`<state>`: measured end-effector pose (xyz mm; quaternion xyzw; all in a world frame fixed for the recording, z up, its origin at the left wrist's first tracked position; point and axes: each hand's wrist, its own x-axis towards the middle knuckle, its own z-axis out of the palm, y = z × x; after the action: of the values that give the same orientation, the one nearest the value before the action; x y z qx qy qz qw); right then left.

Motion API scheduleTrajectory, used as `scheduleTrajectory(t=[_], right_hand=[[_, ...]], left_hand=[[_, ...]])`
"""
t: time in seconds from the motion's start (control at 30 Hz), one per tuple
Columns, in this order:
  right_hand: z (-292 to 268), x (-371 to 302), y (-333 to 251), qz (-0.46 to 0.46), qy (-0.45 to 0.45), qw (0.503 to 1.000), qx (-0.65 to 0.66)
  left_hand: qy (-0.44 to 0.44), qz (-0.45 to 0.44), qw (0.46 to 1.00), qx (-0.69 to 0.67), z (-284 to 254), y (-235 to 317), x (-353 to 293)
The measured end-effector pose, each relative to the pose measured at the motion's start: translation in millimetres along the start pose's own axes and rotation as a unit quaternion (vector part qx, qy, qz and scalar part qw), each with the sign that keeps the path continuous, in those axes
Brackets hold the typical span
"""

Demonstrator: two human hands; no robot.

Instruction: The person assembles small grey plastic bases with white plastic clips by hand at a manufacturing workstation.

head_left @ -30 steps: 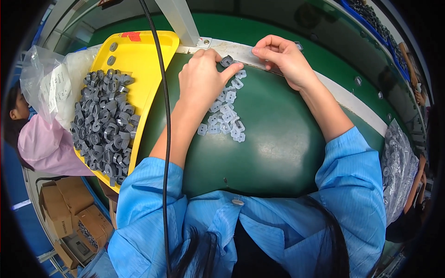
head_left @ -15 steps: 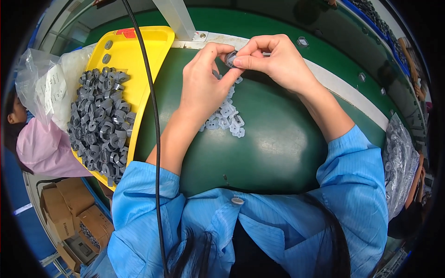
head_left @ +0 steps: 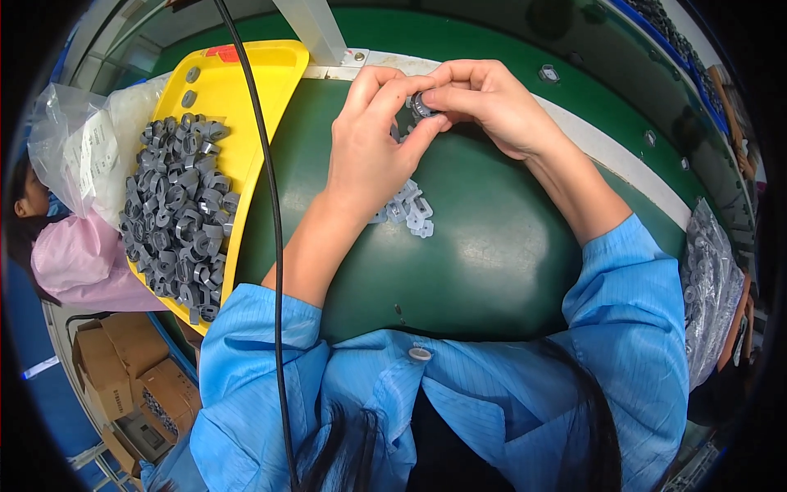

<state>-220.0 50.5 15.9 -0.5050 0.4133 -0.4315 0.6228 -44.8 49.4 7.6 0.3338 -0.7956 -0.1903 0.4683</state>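
Note:
Between the fingertips of both hands is a small dark grey plastic ring-shaped part (head_left: 421,105), held above the far side of the green work surface (head_left: 459,271). My left hand (head_left: 373,123) is closed on its left side, thumb below and fingers above. My right hand (head_left: 484,102) pinches it from the right with thumb and forefinger. Small translucent white plastic pieces (head_left: 408,209) lie in a loose heap beneath my hands, partly hidden by my left hand. To the left, a yellow tray (head_left: 270,74) holds a big pile of grey plastic parts (head_left: 176,213).
A black cable (head_left: 275,205) hangs across the view, over my left forearm. Beyond the white rail (head_left: 590,135) runs a green belt carrying several small parts. Plastic bags (head_left: 707,287) lie at right. Cardboard boxes (head_left: 123,353) and a person in pink (head_left: 82,254) are at left.
Both hands have shifted slightly to the right with the grey part, which is turned a little between the fingers. Parts on the far belt have moved right.

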Motion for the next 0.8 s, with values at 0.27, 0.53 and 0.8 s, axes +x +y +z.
scheduleTrajectory(t=[0.27,0.53,0.8], right_hand=[[-8.7,-6.9,-24.9,0.036,-0.079,0.982,-0.167],[-5.4,-12.6,-33.5,-0.016,-0.017,0.972,-0.233],[-3.1,-3.7,-16.3,0.0,-0.094,0.995,0.026]], left_hand=[[-0.106,0.066,0.992,-0.002,-14.6,-8.9,4.4],[-0.049,0.092,0.995,0.013,-18.0,-3.0,6.7],[-0.017,0.063,0.998,0.003,-10.6,-1.8,7.5]])
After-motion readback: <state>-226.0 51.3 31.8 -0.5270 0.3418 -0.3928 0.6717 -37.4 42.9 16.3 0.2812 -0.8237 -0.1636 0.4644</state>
